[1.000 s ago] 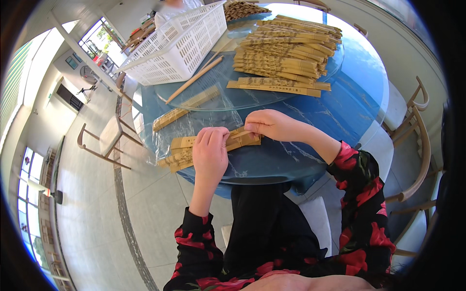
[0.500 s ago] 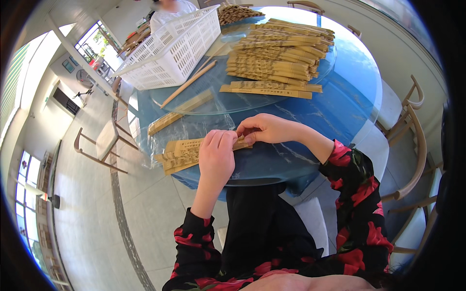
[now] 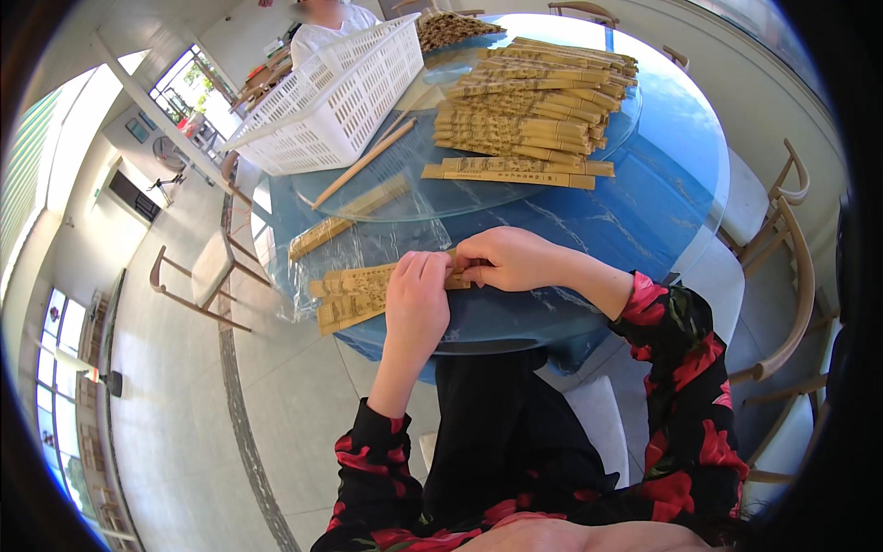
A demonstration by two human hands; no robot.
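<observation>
brown strips (image 3: 351, 299), seemingly lengthwise left-right

The left hand (image 3: 418, 299) hides the middle of the tan paper packets (image 3: 349, 296) toward nine o'clock; what the grip of the right hand (image 3: 506, 258) pinches, I can't make out; at eleven, a white basket (image 3: 338, 124) covers the lower body of a person (image 3: 331, 29) whose head, blurred, is cut by the upper edge; the brown heap (image 3: 452, 30) at twelve shows too small to tell.
</observation>
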